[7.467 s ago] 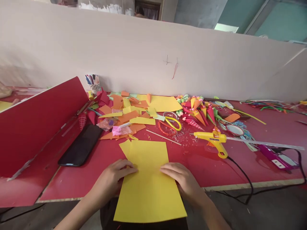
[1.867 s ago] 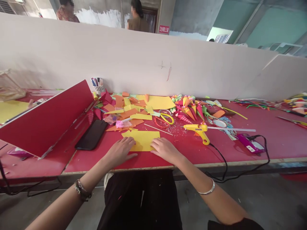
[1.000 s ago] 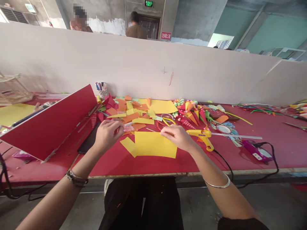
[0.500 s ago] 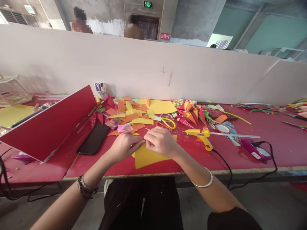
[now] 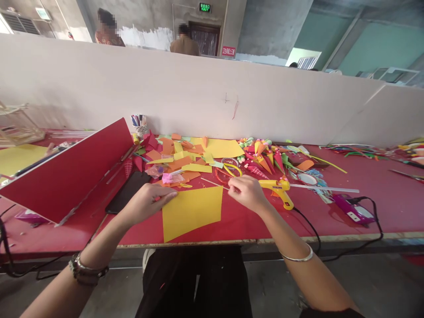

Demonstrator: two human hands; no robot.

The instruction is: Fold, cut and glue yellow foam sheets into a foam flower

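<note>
A yellow paper sheet (image 5: 192, 212) lies slanted on the red table (image 5: 251, 221), close to the front edge. My left hand (image 5: 147, 201) grips the sheet's upper left corner with curled fingers. Just past the sheet's upper right corner is my right hand (image 5: 247, 192), its fingers pinched together. What it pinches, if anything, I cannot make out. A thin white stick (image 5: 212, 182) lies beside its fingertips, and a yellow glue gun (image 5: 281, 187) lies right next to its knuckles.
Paper scraps (image 5: 179, 157), yellow-handled scissors (image 5: 233, 170) and paper cones (image 5: 265, 157) crowd the back. A black phone (image 5: 127, 192) and a leaning red board (image 5: 66, 170) sit left. A purple device (image 5: 353, 207) with cables lies right. A pale divider (image 5: 198, 88) walls the far edge; people stand beyond.
Half a second ago both hands were pressed together over the folded yellow paper. Now they are apart: the sheet lies spread and slanted, and my right hand has moved right toward the glue gun.
</note>
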